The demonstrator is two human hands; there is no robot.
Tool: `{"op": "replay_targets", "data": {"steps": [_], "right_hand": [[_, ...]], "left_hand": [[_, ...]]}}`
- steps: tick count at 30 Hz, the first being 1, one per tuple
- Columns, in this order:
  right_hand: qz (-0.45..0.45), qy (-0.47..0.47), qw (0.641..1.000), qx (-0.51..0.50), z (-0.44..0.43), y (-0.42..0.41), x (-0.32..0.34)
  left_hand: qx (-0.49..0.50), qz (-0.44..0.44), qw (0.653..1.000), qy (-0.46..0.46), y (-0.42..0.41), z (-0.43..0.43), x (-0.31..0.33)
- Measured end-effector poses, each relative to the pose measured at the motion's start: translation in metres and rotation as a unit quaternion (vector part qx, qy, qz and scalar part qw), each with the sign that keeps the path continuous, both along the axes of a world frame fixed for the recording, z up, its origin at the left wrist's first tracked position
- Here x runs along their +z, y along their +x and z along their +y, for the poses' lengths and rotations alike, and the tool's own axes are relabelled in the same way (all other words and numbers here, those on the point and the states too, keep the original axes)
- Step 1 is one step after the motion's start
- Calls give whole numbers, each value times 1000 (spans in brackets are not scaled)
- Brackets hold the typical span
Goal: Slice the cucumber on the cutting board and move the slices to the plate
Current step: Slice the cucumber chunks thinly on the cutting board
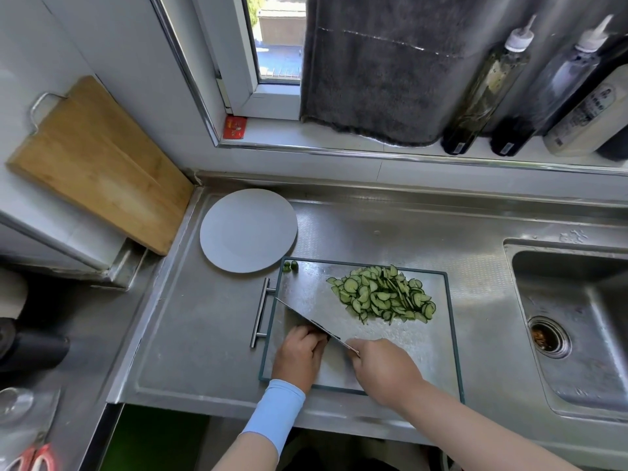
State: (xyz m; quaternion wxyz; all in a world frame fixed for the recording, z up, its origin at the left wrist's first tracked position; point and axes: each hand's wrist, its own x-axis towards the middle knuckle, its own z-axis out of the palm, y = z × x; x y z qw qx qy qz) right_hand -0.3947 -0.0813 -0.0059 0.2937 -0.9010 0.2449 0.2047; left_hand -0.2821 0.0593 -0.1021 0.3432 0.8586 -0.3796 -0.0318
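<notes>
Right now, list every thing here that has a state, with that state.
cucumber slices: cut, heaped on the cutting board
plate: no slices on it
knife: gripped by the right hand, blade slanted over the board
left hand: fingers curled beside the blade
cucumber ends: at the board's far left corner

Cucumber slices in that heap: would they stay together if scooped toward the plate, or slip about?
The cucumber slices look thin and loosely heaped, so they would probably scatter when pushed. Their cut faces look moist, so they may slide on the metal cutting board or cling to the knife.
</notes>
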Motion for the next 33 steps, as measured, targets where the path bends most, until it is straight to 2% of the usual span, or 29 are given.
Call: {"op": "replay_targets", "data": {"steps": [6, 12, 23, 33], "right_hand": [[-17, -17, 1000, -3, 0, -21, 5], [-5, -5, 1000, -11, -4, -29, 5], [10, 18, 1000, -11, 5, 17, -1], [-27, -5, 1000, -15, 9, -12, -1]], "left_hand": [[0, -18, 1000, -12, -1, -1, 2], [7, -1, 1000, -30, -1, 0, 0], [-3, -4, 1000, -21, -2, 2, -6], [1, -5, 999, -31, -2, 3, -3]]}}
